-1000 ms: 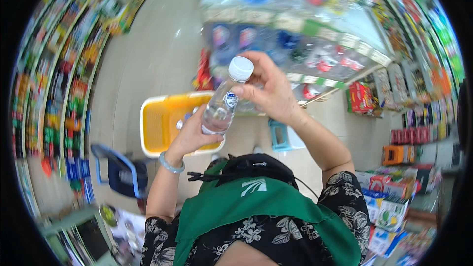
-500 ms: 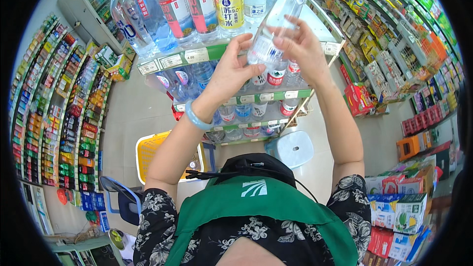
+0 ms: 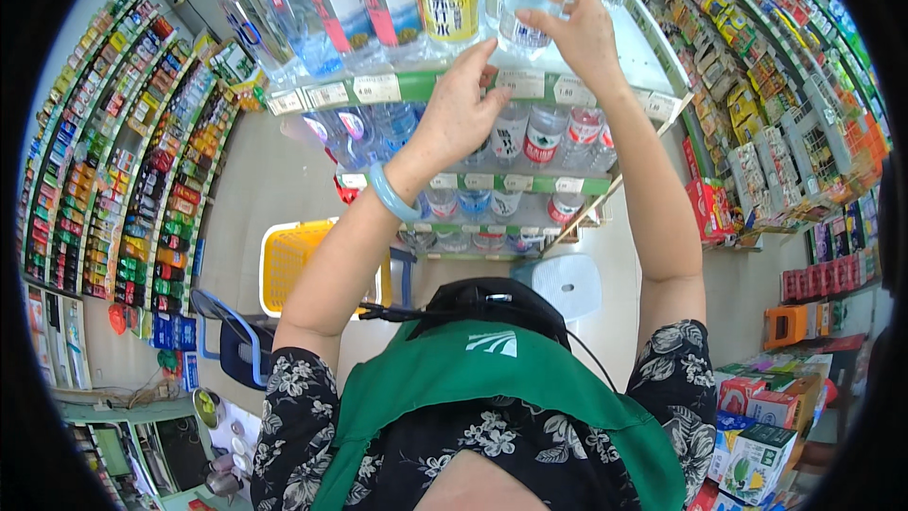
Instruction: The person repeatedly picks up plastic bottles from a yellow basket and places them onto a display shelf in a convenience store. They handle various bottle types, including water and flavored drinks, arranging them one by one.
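My right hand (image 3: 584, 36) is closed around the side of a clear plastic water bottle (image 3: 534, 0), which stands near the front edge of the top shelf (image 3: 407, 83). My left hand (image 3: 462, 102) hangs just in front of the shelf edge, its thumb and fingers apart, holding nothing. Left of the bottle in my hand stands a yellow-labelled bottle (image 3: 448, 0). Farther left are two bottles with pink-and-white labels, one of them a pink bottle (image 3: 390, 0). At the left end stands a large clear bottle (image 3: 248, 14).
Lower shelves hold more bottles, among them a red-labelled bottle (image 3: 543, 136). On the floor are a yellow basket (image 3: 284, 270) and a white stool (image 3: 567, 286). A blue-framed chair (image 3: 232, 345) stands at left. Stocked racks line both sides; cartons (image 3: 757, 459) are stacked at lower right.
The clear bottle has moved from between both hands, tilted in the air, onto the top shelf with my right hand. My left hand has come away from it.
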Available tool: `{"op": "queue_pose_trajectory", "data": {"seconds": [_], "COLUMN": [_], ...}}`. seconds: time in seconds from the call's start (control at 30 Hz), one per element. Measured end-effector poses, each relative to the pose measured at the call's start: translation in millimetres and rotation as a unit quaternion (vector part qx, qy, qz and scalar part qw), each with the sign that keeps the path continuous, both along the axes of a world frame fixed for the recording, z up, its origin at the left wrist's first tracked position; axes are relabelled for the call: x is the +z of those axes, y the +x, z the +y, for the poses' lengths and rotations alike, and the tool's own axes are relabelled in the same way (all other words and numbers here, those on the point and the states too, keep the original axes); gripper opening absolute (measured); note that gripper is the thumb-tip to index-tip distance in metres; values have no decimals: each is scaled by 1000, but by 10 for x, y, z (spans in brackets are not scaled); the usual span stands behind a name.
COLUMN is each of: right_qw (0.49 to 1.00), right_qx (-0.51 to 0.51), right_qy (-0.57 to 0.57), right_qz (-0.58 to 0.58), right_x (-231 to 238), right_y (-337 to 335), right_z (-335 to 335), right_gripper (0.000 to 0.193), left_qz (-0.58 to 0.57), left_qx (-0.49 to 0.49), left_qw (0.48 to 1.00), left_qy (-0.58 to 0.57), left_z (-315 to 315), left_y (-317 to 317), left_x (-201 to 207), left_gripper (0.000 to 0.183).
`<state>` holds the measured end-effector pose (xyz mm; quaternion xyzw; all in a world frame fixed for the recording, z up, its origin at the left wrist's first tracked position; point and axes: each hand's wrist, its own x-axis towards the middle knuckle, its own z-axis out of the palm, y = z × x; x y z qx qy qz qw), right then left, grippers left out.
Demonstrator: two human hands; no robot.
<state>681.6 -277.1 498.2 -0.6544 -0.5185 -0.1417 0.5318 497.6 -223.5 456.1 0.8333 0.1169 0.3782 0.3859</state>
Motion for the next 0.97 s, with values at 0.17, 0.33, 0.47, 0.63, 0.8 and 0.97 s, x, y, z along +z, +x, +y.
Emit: {"op": "queue_pose_trajectory", "data": {"seconds": [0.17, 0.33, 0.47, 0.63, 0.8, 0.97], "right_qw": [991, 994, 997, 998, 995, 981], "right_qx": [66, 65, 38, -28, -40, 170], "right_qy": [-42, -30, -41, -52, -5, 42], "right_qz": [109, 77, 55, 7, -95, 85], "right_x": [151, 82, 82, 29, 94, 322], "right_y": [-250, -315, -344, -312, -283, -234], "right_z": [-52, -14, 33, 73, -154, -1098], "right_gripper": [61, 62, 67, 75, 73, 47], "left_qz": [8, 8, 10, 15, 6, -39], "left_qx": [11, 17, 21, 18, -16, -39], "left_qw": [999, 999, 999, 1000, 999, 995], "left_qy": [-30, -29, -24, -14, -37, -83], "left_z": [53, 43, 35, 32, 35, -136], "left_y": [-32, -46, -58, -67, -285, -1092], "left_x": [-72, -101, -68, -32, 40, 136], "left_gripper": [54, 53, 53, 52, 47, 34]}}
